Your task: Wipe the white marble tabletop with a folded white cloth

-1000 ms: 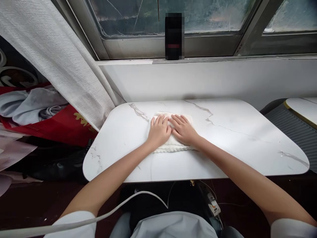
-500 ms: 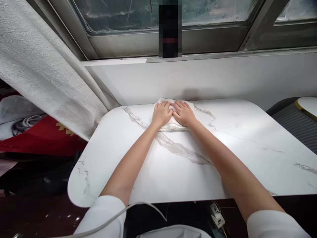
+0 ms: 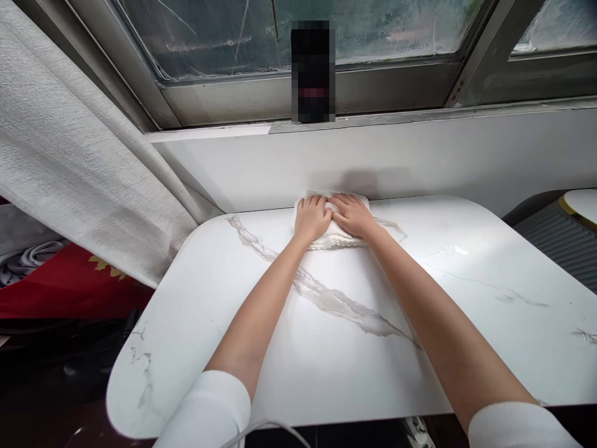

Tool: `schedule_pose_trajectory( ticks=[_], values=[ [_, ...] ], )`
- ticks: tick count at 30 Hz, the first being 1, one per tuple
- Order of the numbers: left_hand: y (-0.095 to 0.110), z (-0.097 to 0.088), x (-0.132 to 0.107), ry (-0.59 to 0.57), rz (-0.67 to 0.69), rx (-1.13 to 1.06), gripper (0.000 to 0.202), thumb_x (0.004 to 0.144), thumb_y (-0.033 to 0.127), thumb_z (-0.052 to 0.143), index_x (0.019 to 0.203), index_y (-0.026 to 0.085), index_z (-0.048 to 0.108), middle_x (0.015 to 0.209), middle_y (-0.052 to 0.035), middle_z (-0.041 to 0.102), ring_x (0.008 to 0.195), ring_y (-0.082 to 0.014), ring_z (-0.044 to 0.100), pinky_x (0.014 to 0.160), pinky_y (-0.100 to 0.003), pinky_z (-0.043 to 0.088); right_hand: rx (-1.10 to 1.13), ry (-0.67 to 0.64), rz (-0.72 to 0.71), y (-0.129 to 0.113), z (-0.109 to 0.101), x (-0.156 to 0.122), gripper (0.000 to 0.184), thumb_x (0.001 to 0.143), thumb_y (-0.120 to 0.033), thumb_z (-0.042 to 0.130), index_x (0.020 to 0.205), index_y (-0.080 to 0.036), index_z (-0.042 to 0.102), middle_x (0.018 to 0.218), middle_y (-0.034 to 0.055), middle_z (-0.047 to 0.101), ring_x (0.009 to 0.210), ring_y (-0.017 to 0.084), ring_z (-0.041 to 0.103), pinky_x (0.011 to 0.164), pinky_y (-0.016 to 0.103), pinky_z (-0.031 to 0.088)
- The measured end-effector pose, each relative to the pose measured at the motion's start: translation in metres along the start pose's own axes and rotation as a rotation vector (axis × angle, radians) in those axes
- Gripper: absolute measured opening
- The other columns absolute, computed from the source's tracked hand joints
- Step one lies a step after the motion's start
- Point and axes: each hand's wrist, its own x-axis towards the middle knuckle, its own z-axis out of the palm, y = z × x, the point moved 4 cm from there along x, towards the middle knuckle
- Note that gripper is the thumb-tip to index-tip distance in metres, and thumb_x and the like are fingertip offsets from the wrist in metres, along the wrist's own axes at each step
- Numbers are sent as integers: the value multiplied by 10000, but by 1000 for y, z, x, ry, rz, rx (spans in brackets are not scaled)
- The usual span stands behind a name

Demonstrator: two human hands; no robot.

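A white cloth [image 3: 338, 239] with a frilly front edge lies folded at the back edge of a white marbled table [image 3: 196, 311]. Flat on the cloth's left half rests my left hand [image 3: 314, 219], fingers stretched forward. My right hand [image 3: 352, 215] presses on the right half, also with extended fingers. The thumbs come close together in the middle. Both arms reach straight out across the tabletop. Part of the cloth is hidden beneath the palms.
Behind the table runs a white wall [image 3: 261, 165] below a metal-framed window [image 3: 224, 99]. A pixelated dark object [image 3: 313, 71] appears before the window. A grey curtain [image 3: 84, 162] hangs at left, beside red fabric [image 3: 60, 283]. A ribbed grey surface [image 3: 559, 230] stands at right.
Both hands and the cloth have shifted slightly to the right along the table's back edge. The view has tilted up a little.
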Motion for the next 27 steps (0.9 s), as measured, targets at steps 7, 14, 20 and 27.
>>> schedule_pose_trajectory(
  ticks=[7, 14, 20, 27],
  values=[
    [4, 3, 2, 3, -11, 10, 383, 984, 220, 350, 1285, 164, 581, 1364, -84, 621, 1294, -242, 504, 1169, -438, 286, 3, 22, 18, 4, 0, 0, 498, 946, -301, 361, 1389, -179, 554, 1474, 99, 530, 1353, 270, 457, 1143, 465, 312],
    [12, 3, -4, -17, -5, 12, 414, 983, 213, 347, 1337, 166, 557, 1430, -84, 577, 1343, -228, 475, 1195, -439, 262, -71, 35, 43, -1, -2, -15, 508, 965, -276, 314, 1412, -164, 527, 1498, 116, 504, 1381, 269, 435, 1166, 479, 284],
    [26, 1, -22, -32, 16, 17, 421, 989, 231, 347, 1351, 180, 555, 1470, -78, 545, 1393, -228, 435, 1211, -440, 244, -122, -1, 106, -10, -11, -42, 519, 989, -285, 296, 1449, -152, 494, 1541, 112, 452, 1430, 274, 385, 1187, 473, 262],
    [41, -9, -59, -66, 53, 14, 436, 994, 249, 343, 1378, 175, 536, 1514, -85, 499, 1429, -214, 399, 1227, -438, 225, -161, -65, 157, -36, -25, -81, 530, 994, -284, 302, 1474, -133, 469, 1574, 119, 398, 1461, 271, 345, 1209, 462, 228]
  ],
)
